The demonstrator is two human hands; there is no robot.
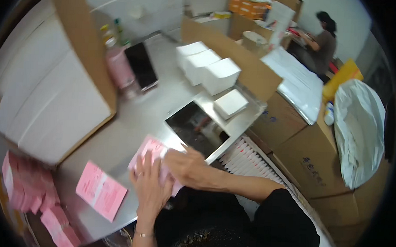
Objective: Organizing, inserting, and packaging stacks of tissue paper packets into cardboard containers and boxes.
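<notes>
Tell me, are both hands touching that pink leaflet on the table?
Touching. The head view shows the left hand and right hand pressed flat on the pink leaflet.

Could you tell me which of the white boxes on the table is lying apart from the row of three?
The small white box nearest the dark square opening lies alone; the three others stand in a row farther back.

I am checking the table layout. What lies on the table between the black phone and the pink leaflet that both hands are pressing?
In the head view, only bare metal table lies between the phone and the pink leaflet under the left hand and right hand.
</notes>
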